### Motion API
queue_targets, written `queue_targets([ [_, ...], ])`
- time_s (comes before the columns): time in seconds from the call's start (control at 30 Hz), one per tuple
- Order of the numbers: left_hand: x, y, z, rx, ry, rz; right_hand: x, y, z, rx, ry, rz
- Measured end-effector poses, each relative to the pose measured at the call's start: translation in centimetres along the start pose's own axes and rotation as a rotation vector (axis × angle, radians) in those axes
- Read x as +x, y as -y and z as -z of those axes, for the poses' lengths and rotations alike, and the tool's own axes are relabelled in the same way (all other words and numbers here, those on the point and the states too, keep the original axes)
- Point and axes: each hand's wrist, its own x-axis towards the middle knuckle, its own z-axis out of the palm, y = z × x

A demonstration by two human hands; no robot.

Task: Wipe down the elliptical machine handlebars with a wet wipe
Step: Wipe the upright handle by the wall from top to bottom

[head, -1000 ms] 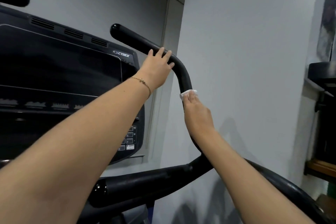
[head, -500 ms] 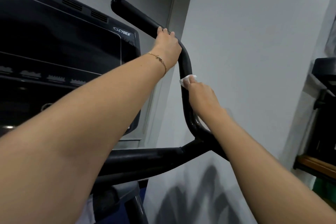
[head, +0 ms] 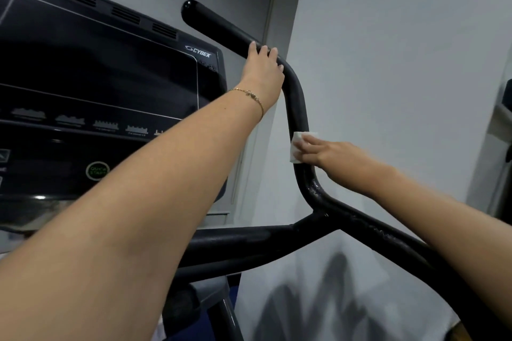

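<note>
Handlebar (head: 297,102) mid-wipe; right grip (head: 329,152) presses wet wipe (head: 297,147) flat-fingered; left grip (head: 263,69) clasps bend; next probably needs steady sliding pressure.

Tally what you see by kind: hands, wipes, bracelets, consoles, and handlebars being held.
Hands: 2 (left hand, right hand)
Wipe: 1
Bracelet: 1
Console: 1
Handlebar held: 1
Total: 6

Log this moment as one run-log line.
stage: wiping | left hand: grips handlebar at upper bend | right hand: presses wet wipe against handlebar below bend
</note>
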Motion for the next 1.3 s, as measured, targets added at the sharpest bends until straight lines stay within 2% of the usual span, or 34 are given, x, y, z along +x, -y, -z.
queue_targets([
  [0.1, -0.1, 0.0, -0.1, -0.016, -0.002, 0.001, 1.2, -0.3, -0.1, -0.007, -0.086, -0.053],
  [0.27, -0.2, -0.2, 0.1, 0.001, 0.026, 0.009, 2.4, 5.2, -1.1, 0.044, -0.129, -0.456],
  [0.37, -0.5, -0.2, -0.1, 0.023, 0.041, 0.002, 2.9, 8.6, -2.0, 0.254, 0.125, -0.683],
  [0.43, -0.5, -0.1, 0.0, 0.02, 0.053, -0.004, 3.7, 9.4, -2.7, 0.277, 0.161, -0.783],
  [0.57, -0.3, 0.3, -0.1, 0.026, 0.051, 0.002, 4.4, 8.2, -2.5, 0.432, 0.043, -0.835],
  [0.67, -0.5, 0.1, -0.3, 0.033, 0.035, -0.005, 2.7, 8.5, -1.1, 0.467, 0.112, -0.82],
  [0.8, -0.5, 0.3, -0.5, 0.045, 0.034, -0.004, 1.7, 9.6, -1.6, 0.369, 0.188, -0.844],
  [0.97, -0.2, -0.1, -0.4, 0.045, 0.037, -0.003, 3.1, 7.8, -0.9, 0.368, 0.219, -0.846],
  [1.07, -0.2, 0.1, -0.5, 0.054, 0.021, -0.004, 1.8, 9.3, -1.4, 0.211, 0.255, -0.81],
  [1.13, -0.3, 0.2, -0.5, 0.059, 0.012, -0.003, 1.4, 9.5, -1.7, 0.21, 0.172, -0.797],
  [1.3, -0.1, 0.6, 0.4, 0.048, 0.004, -0.028, 2.3, 6.2, -1.3, 0.744, -0.255, -0.983],
])
